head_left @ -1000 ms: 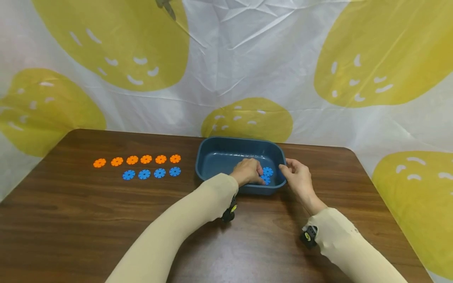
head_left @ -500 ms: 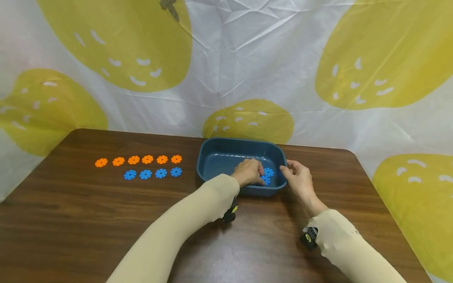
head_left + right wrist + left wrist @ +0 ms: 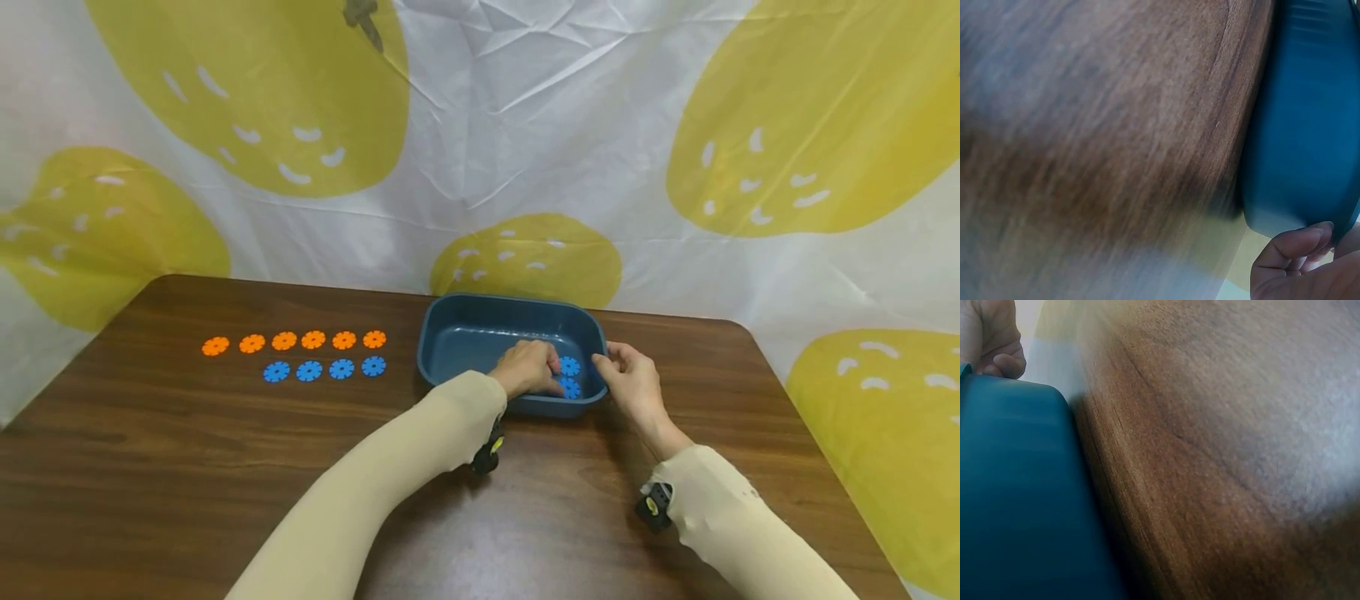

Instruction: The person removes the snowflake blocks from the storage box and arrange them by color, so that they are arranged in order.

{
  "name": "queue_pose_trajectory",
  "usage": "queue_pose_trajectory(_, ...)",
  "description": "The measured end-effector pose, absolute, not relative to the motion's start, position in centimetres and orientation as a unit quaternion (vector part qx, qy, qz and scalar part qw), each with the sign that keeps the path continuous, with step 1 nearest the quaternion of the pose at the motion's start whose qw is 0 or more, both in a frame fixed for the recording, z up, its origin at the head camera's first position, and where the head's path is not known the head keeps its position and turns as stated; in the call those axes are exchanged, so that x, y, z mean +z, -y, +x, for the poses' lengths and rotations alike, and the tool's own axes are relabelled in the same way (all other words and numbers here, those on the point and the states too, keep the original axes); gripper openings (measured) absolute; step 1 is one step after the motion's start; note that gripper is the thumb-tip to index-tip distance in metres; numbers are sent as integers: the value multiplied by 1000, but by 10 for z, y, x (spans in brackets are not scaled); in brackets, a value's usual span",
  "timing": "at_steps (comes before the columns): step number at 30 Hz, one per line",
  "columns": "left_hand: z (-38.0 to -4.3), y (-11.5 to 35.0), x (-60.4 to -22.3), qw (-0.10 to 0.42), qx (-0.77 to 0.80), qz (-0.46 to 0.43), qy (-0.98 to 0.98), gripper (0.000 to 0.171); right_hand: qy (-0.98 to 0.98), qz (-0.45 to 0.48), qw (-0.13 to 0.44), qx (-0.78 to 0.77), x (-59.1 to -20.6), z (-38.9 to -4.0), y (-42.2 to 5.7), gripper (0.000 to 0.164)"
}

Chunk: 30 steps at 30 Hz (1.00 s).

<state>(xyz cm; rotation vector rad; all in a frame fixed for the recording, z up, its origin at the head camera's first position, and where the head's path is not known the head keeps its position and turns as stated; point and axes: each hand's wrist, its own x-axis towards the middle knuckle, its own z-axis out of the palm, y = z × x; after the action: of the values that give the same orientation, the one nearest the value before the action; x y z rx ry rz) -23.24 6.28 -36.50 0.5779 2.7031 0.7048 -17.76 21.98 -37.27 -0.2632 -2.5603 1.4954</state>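
In the head view, a dark blue plastic basin (image 3: 465, 379) stands on the table, with two blue snowflake discs (image 3: 569, 367) lying at its right end. My left hand (image 3: 525, 367) reaches down into it, thumb and fingers apart, fingertips right beside the discs' left edges. The undersides of those fingers are hidden. My right hand (image 3: 633, 379) pinches the basin's right rim between thumb and fingers; the right wrist view shows its thumb (image 3: 1300, 240) at the basin wall (image 3: 1304, 125). From the left wrist, the basin's outer side (image 3: 1016, 487) fills the left.
To the basin's left lies a row of several orange snowflake discs (image 3: 313, 339). A shorter row of blue snowflake discs (image 3: 309, 371) sits in front of it. Behind the brown wooden table (image 3: 187, 467) hangs a white cloth (image 3: 525, 150) printed with yellow fruit.
The nearer blue disc in the basin has shifted slightly right and shows more fully beside the left thumb. My right hand keeps its hold on the rim.
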Motion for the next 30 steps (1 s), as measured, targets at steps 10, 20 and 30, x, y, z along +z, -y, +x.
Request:
queue_pose_trajectory(10,-232,-63,-364,150,248,235,-928,32,852,-89,75,510,-373,-178,-220,34)
queue_pose_trajectory(20,-236,-65,-366,162,247,252,-921,29,851,-84,78,513,-374,-179,-220,33)
queue_pose_trajectory(30,-237,-66,-368,159,249,266,-918,28,850,-83,75,514,-374,-179,-220,34)
